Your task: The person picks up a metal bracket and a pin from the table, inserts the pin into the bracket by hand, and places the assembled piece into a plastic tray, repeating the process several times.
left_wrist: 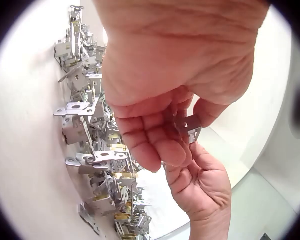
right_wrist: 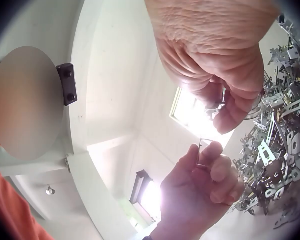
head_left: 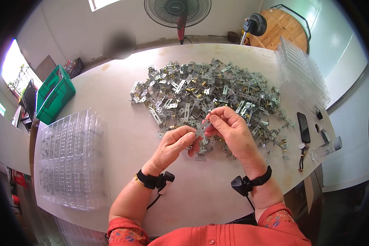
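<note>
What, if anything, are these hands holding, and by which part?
The left hand pinches a metal bracket by one end. The right hand pinches metal too; whether that's the bracket's other end or another piece, I can't tell.

Beyond my pale bench (head_left: 125, 84) I see a plain off-white wall (head_left: 84, 30), a bright daylit window (head_left: 14, 61) and a round wooden tabletop (head_left: 279, 30).

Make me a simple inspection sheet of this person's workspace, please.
Surface: pale table, with brownish stains.
Job's things: pile of small metal parts; a held metal piece.
Clutter: clear trays at both sides; phone at right.
Hands: left hand pinches the metal piece; right hand also pinches metal, same piece or another unclear.
Cables: thin dark cable at each wrist camera.
Surroundings: green crate at left; fan beyond the table.
</note>
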Motion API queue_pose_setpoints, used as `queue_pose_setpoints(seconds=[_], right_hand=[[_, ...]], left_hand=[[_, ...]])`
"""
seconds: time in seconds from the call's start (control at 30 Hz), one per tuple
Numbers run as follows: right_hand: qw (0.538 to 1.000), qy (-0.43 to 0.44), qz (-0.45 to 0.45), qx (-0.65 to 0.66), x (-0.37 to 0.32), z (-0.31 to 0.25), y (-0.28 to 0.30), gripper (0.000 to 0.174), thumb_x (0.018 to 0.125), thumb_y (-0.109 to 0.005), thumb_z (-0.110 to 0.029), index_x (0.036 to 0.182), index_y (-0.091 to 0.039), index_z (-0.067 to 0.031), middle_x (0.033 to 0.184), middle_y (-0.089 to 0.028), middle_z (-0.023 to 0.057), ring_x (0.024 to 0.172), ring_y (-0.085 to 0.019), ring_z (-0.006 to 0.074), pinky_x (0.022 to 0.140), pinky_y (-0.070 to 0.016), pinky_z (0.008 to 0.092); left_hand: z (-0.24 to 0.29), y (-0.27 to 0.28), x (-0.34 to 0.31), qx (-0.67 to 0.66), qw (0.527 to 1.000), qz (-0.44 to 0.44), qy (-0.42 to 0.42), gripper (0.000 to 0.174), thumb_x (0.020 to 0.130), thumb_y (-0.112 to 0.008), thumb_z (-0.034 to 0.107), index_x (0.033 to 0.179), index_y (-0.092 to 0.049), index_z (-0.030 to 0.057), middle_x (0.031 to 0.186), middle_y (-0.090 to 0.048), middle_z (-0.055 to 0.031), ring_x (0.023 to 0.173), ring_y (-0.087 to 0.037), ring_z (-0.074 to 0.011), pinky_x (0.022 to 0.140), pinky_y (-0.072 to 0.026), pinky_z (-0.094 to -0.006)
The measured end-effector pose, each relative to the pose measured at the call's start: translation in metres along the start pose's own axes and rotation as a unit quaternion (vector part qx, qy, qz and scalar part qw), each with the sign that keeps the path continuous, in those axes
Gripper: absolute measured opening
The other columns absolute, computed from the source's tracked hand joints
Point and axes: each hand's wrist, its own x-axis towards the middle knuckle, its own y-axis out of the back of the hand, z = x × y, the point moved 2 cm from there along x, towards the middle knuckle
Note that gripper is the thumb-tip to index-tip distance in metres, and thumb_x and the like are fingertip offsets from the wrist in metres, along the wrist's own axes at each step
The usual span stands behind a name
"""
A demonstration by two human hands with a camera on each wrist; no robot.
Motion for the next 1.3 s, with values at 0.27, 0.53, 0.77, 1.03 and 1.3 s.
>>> queue_pose_setpoints(seconds=[0.27, 0.53, 0.77, 1.03, 1.3], right_hand=[[0.960, 0.168, 0.089, -0.206, -0.001, 0.000, 0.003, 0.008, 0.099, -0.064, -0.014, 0.103, -0.066, -0.0073, 0.082, -0.063, -0.0005, 0.067, -0.055, 0.0054, 0.063, -0.0478, 0.0231], [0.932, 0.133, 0.072, -0.329, -0.014, -0.006, -0.013, 0.009, 0.096, -0.067, -0.015, 0.100, -0.067, -0.0075, 0.067, -0.064, 0.0066, 0.053, -0.054, 0.0104, 0.051, -0.0439, 0.0273], [0.916, 0.152, 0.075, -0.365, -0.016, -0.009, -0.018, 0.009, 0.094, -0.065, -0.011, 0.101, -0.066, -0.0052, 0.073, -0.067, 0.0139, 0.059, -0.066, 0.0263, 0.055, -0.0491, 0.0349], [0.906, 0.145, 0.028, -0.396, -0.019, -0.007, -0.021, 0.006, 0.094, -0.063, -0.011, 0.093, -0.062, -0.0052, 0.074, -0.067, 0.0164, 0.066, -0.067, 0.0351, 0.055, -0.0497, 0.0407], [0.902, 0.137, 0.029, -0.408, -0.019, -0.005, -0.018, 0.006, 0.093, -0.063, -0.012, 0.094, -0.062, -0.0061, 0.074, -0.066, 0.0176, 0.067, -0.066, 0.0368, 0.058, -0.0497, 0.0434]], left_hand=[[-0.007, 0.003, 0.002, 0.026, 0.995, 0.078, -0.054, 0.022, 0.105, -0.055, 0.023, 0.102, -0.059, 0.0017, 0.085, -0.064, -0.0033, 0.077, -0.057, -0.0103, 0.071, -0.0485, -0.0256], [-0.011, 0.000, 0.002, 0.127, 0.974, 0.159, -0.100, 0.013, 0.104, -0.056, 0.014, 0.103, -0.059, 0.0022, 0.086, -0.061, -0.0003, 0.077, -0.055, -0.0073, 0.071, -0.0471, -0.0224], [-0.005, -0.002, 0.004, 0.287, 0.918, 0.190, -0.197, 0.007, 0.098, -0.062, 0.008, 0.096, -0.060, 0.0011, 0.080, -0.060, -0.0052, 0.071, -0.055, -0.0131, 0.062, -0.0458, -0.0283], [-0.002, -0.004, 0.004, 0.339, 0.898, 0.191, -0.206, 0.005, 0.098, -0.061, 0.004, 0.095, -0.060, 0.0001, 0.079, -0.056, -0.0039, 0.073, -0.052, -0.0117, 0.066, -0.0447, -0.0267], [0.000, -0.010, 0.004, 0.382, 0.878, 0.175, -0.230, 0.005, 0.095, -0.063, 0.002, 0.093, -0.060, 0.0005, 0.080, -0.058, -0.0078, 0.069, -0.055, -0.0174, 0.062, -0.0449, -0.0297]])
